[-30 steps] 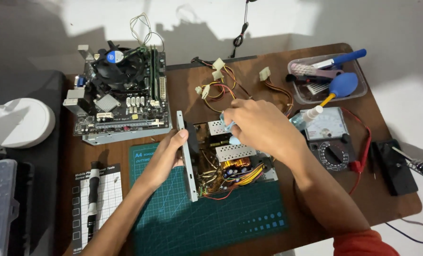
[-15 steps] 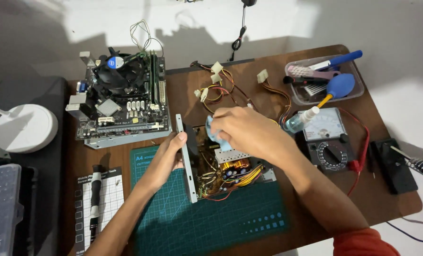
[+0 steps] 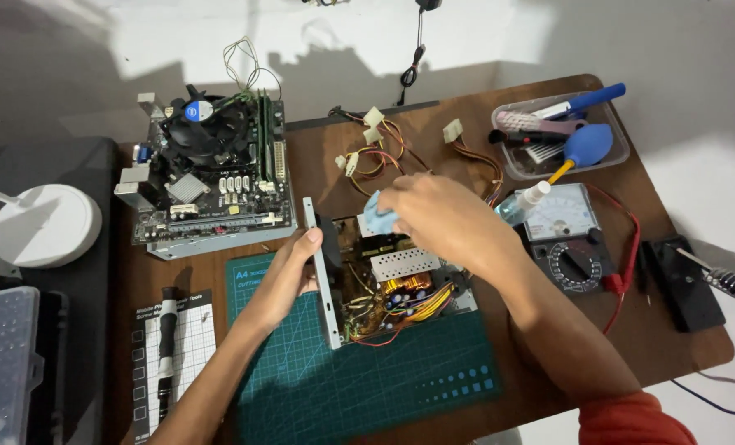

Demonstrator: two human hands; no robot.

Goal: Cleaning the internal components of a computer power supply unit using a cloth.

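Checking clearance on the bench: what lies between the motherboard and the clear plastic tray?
In the head view, loose power connectors on coloured wires lie on the brown table between motherboard and tray.

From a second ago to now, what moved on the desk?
The right hand slid its blue cloth to the left and a little up across the open power supply, pinching it the whole time. The left hand kept gripping the metal side wall. The motherboard, meter and green mat stayed where they were.
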